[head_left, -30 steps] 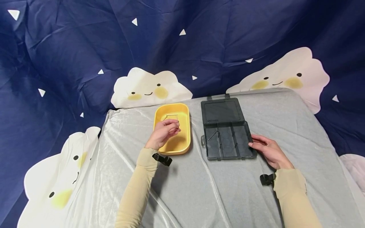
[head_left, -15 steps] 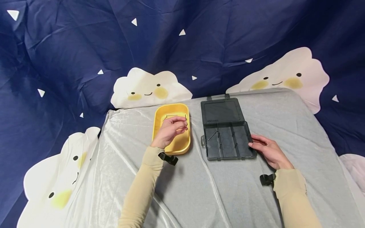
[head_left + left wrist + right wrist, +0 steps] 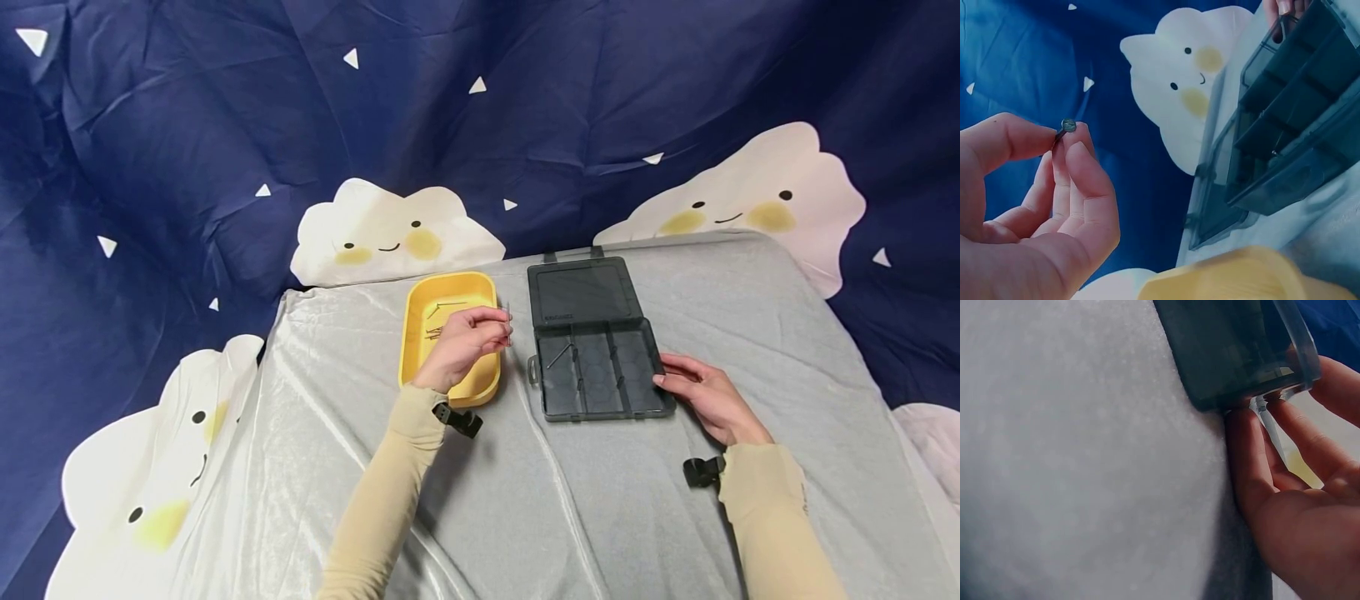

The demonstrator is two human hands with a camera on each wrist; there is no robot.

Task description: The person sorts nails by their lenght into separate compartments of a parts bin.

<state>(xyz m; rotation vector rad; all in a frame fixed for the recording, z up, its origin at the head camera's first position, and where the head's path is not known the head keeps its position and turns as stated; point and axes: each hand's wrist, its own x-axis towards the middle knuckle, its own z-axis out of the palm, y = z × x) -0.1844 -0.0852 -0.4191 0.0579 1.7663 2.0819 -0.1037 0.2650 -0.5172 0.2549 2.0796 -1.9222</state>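
Between thumb and fingertips, my left hand pinches a nail; in the head view it stands nearly upright. The hand is over the right rim of a yellow bin, where several more nails lie, partly hidden behind the hand. To the right is a dark translucent compartment box with its lid folded back. One nail lies slanted in its left compartment. My right hand grips the box's right edge, thumb at the top of the wall and other fingers lower down.
A grey velvety cloth covers the table under bin and box. The box's latch juts out on its left side, facing the bin. Behind the table hangs a dark blue curtain with cloud prints.
The left hand has moved right with the nail, from over the middle of the bin to past its right rim, uncovering nails in the bin. The right hand and box stay put.
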